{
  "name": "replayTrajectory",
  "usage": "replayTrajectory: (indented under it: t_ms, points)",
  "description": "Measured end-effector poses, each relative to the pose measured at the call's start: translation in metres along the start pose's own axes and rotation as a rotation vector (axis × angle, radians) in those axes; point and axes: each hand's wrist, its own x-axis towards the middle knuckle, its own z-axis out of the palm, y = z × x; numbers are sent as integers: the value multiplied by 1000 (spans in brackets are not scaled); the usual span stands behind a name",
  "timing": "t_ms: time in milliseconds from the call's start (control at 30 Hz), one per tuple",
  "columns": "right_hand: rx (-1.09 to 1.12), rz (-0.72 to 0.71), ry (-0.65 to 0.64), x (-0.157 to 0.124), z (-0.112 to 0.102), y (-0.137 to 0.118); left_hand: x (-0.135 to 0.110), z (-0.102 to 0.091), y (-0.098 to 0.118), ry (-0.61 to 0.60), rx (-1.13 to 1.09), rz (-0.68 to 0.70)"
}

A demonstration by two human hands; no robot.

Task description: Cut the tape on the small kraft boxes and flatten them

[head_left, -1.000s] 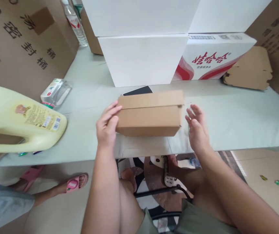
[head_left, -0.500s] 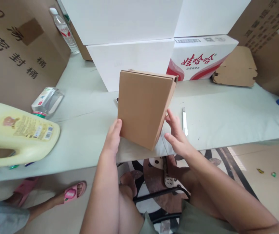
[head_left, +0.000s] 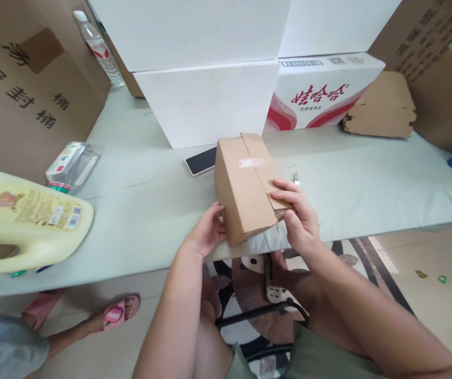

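A small brown cardboard box (head_left: 242, 189) sits tilted near the table's front edge, between my hands. A strip of clear tape crosses the seam on its upper face, and one flap stands slightly loose at the right near corner. My left hand (head_left: 210, 229) presses against the box's left side with curled fingers. My right hand (head_left: 299, 213) grips the right side, fingers on the flap and thumb at the near corner. Behind the box, a phone (head_left: 201, 161) lies partly hidden. The white utility knife (head_left: 296, 179) is mostly covered by my right hand.
White cartons (head_left: 206, 102) stand at the back, beside a red-and-white carton (head_left: 321, 100). Flattened cardboard (head_left: 382, 110) lies right of them. At left are a yellow jug (head_left: 32, 221), a clear bottle (head_left: 74, 166) and a large carton (head_left: 32, 89). Another person's foot (head_left: 121, 310) shows below.
The box has been turned and lowered, so its taped seam now faces up. My right hand has closed onto its flap side. More of the phone shows; the knife is largely covered.
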Motion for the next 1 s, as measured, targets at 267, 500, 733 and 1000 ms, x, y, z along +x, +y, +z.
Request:
replayTrajectory:
  t_ms: [267, 500, 733, 1000]
  points:
    - [83, 43, -234, 2, -4, -6, -1, -5, 7, 319, 713, 1178]
    - [-352, 312, -71, 16, -24, 1, -12, -8, 18, 216, 986, 1523]
    - [-1016, 831, -420, 24, -60, 39, -13, -14, 14, 218, 949, 1488]
    - [279, 469, -28, 28, -37, 6, -10, -2, 12, 222, 923, 1530]
